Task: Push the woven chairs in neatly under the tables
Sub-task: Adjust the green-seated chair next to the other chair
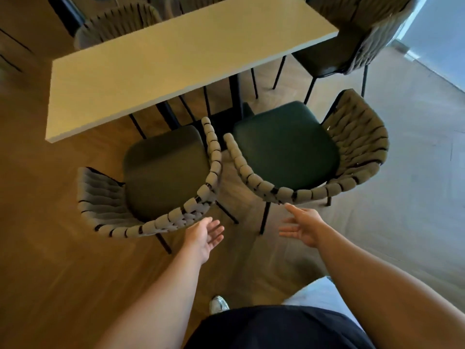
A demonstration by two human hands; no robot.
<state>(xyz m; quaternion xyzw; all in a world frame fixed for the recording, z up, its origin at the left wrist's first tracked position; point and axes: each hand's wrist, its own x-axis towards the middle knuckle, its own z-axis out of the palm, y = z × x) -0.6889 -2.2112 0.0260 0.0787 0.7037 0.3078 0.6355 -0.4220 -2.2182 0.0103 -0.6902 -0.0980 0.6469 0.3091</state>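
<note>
The left hand (pixel 205 235) is reaching forward with its fingers straight and spread, palm turned inward, gripping nothing. Its fingertips are hovering just beside the curved woven back of the left chair (pixel 176 219), at the end of that back nearest the person, and a small gap is showing between them.

The right hand (pixel 303 229) is also stretching out flat and relaxed, fingers apart, holding nothing. Its forefinger is pointing up at the lower rim of the right chair (pixel 276 192); whether the tip is touching the weave or stopping just short cannot be told.

Both chairs are standing on the near side of the table (pixel 163 66), backs toward the person. The left chair's dark seat is meeting the table's near edge at its front, while most of the seat is sticking out from under the top. The right chair is sitting off the table's near right corner, turned at an angle, its green seat lying wholly outside the top. The two chairs' woven arm ends are almost meeting, just below that near edge.

A third chair (pixel 352 46) is standing at the table's right end, and a fourth chair (pixel 118 23) is showing beyond its far side. Below the table, a pale shoe (pixel 218 304) is resting on the wooden floor (pixel 50 273).
</note>
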